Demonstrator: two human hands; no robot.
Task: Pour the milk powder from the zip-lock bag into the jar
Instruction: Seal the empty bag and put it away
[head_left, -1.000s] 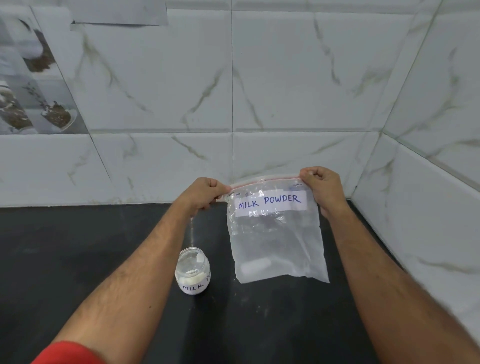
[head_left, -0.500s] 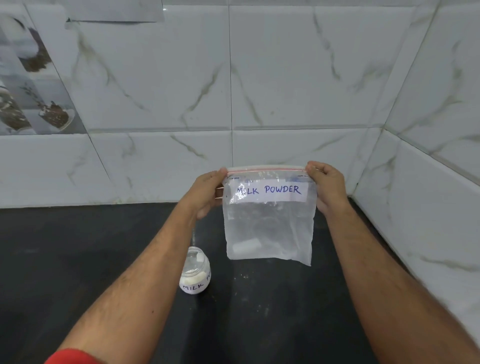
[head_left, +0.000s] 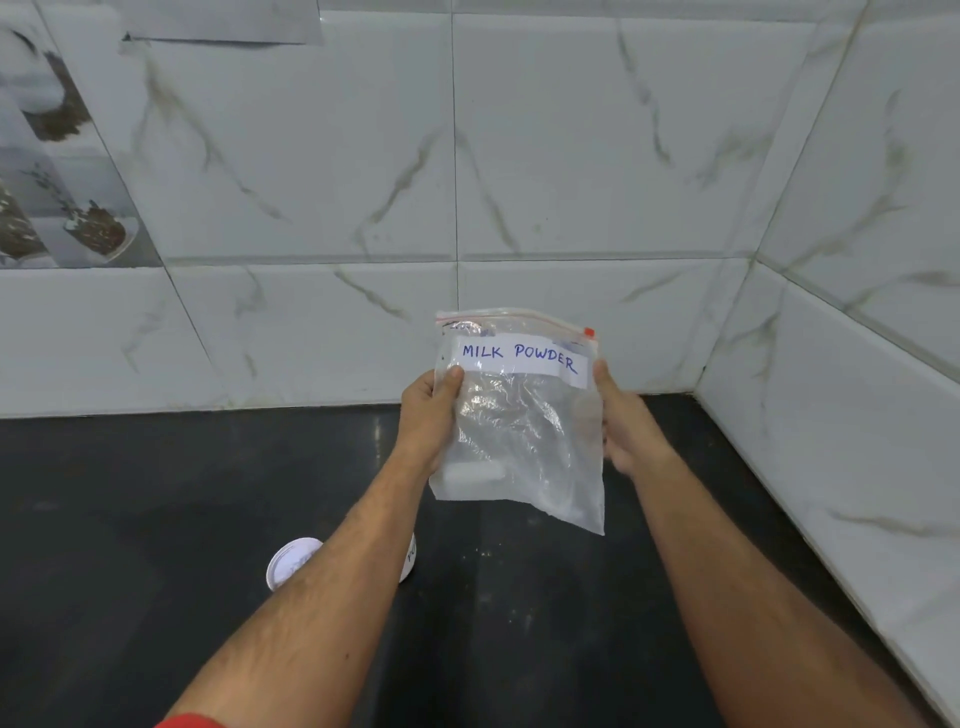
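Hands slid down bag, zip-lock bag (head_left: 519, 415) between left hand (head_left: 428, 415), right hand (head_left: 626, 421)

A zip-lock bag (head_left: 519, 426) is held above the table (head_left: 156, 493) between both hands; the jar (head_left: 408, 558) sits lower left, behind the left forearm.

bare forearms, red sleeve (head_left: 189, 721) edge

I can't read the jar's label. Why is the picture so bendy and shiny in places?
Head view: the wide lens bows the tile lines on the wall; light glints off the crinkled zip-lock bag and faintly off the black counter; the left forearm hides most of the jar, while the bag's "MILK POWDER" label stays sharp.
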